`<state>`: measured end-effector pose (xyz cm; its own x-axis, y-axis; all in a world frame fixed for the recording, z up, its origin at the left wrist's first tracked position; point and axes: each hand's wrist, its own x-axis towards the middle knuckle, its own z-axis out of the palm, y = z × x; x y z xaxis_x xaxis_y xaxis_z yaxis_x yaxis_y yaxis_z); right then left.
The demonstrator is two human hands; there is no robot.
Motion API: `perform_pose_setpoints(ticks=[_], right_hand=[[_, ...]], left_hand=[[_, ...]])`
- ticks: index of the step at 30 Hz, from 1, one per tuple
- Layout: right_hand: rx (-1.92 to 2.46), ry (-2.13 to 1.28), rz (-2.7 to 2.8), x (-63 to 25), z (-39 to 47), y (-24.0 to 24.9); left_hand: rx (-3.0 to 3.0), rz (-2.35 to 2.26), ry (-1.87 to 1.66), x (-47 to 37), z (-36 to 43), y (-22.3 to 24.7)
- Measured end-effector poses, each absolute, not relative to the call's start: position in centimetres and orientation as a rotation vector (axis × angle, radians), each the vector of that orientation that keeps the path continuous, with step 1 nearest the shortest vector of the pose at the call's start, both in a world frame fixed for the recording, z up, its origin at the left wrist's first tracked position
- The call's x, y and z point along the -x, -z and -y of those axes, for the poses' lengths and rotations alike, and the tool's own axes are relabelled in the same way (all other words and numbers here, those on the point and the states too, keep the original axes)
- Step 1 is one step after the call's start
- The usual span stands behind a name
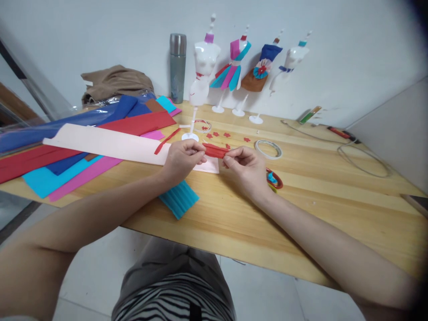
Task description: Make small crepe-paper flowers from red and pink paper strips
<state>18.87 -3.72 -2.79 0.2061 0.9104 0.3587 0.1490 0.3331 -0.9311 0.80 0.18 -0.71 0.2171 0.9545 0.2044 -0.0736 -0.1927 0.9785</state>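
Observation:
A short red crepe paper strip (215, 150) is stretched between my two hands, above the end of the pale pink paper sheet (110, 141). My left hand (183, 159) pinches its left end between thumb and fingers. At the other end, my right hand (245, 168) grips the strip the same way. Below my left hand lies a turquoise pleated paper piece (179, 199), partly covered by the wrist. A narrow red strip (167, 141) rests across the pink sheet. Scissors with red handles (279, 179) are half hidden behind my right hand.
Mini dress-form mannequins (205, 67) stand along the wall beside a thermos bottle (178, 67). Coloured paper sheets (133, 125) pile up at left. A tape roll (268, 149) and small red paper flowers (226, 135) lie beyond my hands. A cable (307, 132) runs at right.

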Motion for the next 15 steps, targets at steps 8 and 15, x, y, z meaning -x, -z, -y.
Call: perform_pose_setpoints(ticks=[8, 15], right_hand=[[1.11, -0.677, 1.307, -19.0, 3.6, 3.3], [1.17, -0.594, 1.359, -19.0, 3.5, 3.5]], left_hand=[[-1.467, -0.935, -1.184, -0.7, -0.3, 0.8], [-1.642, -0.959, -1.196, -0.3, -0.8, 1.6]])
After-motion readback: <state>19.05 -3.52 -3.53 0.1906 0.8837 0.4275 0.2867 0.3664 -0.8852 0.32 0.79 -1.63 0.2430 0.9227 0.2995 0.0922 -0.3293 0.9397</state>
